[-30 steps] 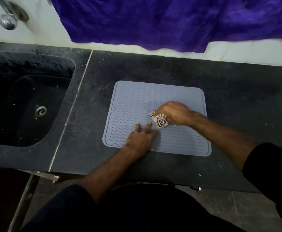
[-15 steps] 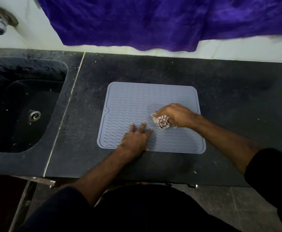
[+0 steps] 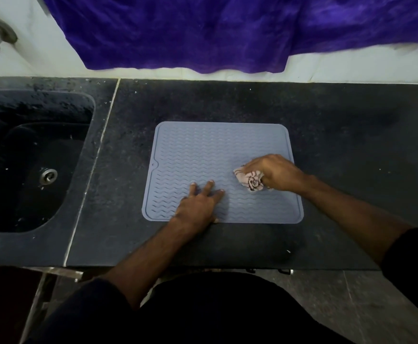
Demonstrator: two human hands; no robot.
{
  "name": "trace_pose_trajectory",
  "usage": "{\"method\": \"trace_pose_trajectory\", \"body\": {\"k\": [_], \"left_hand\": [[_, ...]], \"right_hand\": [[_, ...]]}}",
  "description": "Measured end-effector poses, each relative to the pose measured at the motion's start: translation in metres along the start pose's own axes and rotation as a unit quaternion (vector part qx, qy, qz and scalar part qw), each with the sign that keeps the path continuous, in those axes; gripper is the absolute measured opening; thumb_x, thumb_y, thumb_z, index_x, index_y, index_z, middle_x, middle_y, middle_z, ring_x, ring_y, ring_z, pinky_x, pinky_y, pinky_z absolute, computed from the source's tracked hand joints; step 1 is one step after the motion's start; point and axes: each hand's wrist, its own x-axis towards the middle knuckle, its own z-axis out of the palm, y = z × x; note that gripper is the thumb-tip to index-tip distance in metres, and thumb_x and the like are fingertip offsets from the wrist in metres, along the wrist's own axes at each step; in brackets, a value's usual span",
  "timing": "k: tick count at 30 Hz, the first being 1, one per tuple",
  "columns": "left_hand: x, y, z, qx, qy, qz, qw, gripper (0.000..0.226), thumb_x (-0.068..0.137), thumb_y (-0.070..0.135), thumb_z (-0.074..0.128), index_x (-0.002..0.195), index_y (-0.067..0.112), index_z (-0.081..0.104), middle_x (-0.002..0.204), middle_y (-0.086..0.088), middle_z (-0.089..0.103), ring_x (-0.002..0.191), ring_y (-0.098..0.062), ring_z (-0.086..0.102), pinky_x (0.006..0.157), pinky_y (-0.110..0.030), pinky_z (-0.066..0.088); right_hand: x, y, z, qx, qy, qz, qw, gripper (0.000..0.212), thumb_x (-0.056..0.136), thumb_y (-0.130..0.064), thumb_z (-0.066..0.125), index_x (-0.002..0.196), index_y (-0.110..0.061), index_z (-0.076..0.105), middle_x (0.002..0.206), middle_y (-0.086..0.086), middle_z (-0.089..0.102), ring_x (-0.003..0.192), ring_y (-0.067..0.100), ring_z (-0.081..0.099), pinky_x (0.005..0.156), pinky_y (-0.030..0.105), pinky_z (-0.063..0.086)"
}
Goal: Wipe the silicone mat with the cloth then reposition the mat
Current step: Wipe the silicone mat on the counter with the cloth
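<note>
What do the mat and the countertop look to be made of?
Mat: grey-blue, matte, with moulded wavy ridges and a raised rim, which suggests silicone. Countertop: dark speckled slab with a faint sheen and a pale joint line, probably polished stone.

mat: grey-blue, wavy-ribbed, flat | cloth: pale, crumpled, seemingly on mat's right

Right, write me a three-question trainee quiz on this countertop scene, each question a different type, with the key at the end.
1. True or false: the left hand lies flat on the silicone mat.
2. Multiple choice: the cloth is A) spread out flat, B) bunched in the right hand, C) in the sink.
3. Fill in: the mat lies on the dark ____, to the right of the sink.

Key: 1 true; 2 B; 3 countertop.
</note>
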Motion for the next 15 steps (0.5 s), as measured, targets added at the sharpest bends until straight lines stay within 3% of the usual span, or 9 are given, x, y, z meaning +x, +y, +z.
{"method": "trace_pose_trajectory", "body": {"k": [3, 8, 15], "left_hand": [[0.002, -0.001, -0.001, 0.008, -0.01, -0.001, 1.0, 0.083, 0.09, 0.04, 0.062, 0.154, 0.035, 0.009, 0.162, 0.001, -0.01, 0.146, -0.042, -0.004, 0.112, -0.06, 0.024], [0.002, -0.007, 0.002, 0.015, 0.003, 0.015, 1.0, 0.082, 0.091, 0.042, 0.061, 0.153, 0.037, 0.008, 0.162, 0.001, -0.009, 0.146, -0.041, -0.002, 0.112, -0.06, 0.025], [0.004, -0.004, 0.003, 0.018, 0.002, 0.001, 1.0, 0.083, 0.089, 0.045, 0.061, 0.153, 0.038, 0.009, 0.162, 0.003, -0.01, 0.146, -0.041, -0.003, 0.114, -0.063, 0.012]], "right_hand": [[0.014, -0.015, 0.004, 0.025, 0.046, 0.001, 0.999, 0.05, 0.079, -0.008, 0.073, 0.127, -0.02, 0.061, 0.133, 0.001, 0.06, 0.125, 0.019, 0.053, 0.107, 0.031, 0.04], [0.004, -0.009, 0.014, -0.04, 0.017, -0.018, 0.999, 0.045, 0.091, -0.019, 0.061, 0.135, -0.022, 0.053, 0.143, -0.003, 0.05, 0.135, 0.017, 0.043, 0.113, 0.036, 0.033], [-0.024, 0.02, -0.002, -0.007, 0.023, 0.043, 0.999, 0.046, 0.08, -0.016, 0.075, 0.124, -0.022, 0.064, 0.128, -0.001, 0.064, 0.12, 0.019, 0.058, 0.102, 0.038, 0.047]]}}
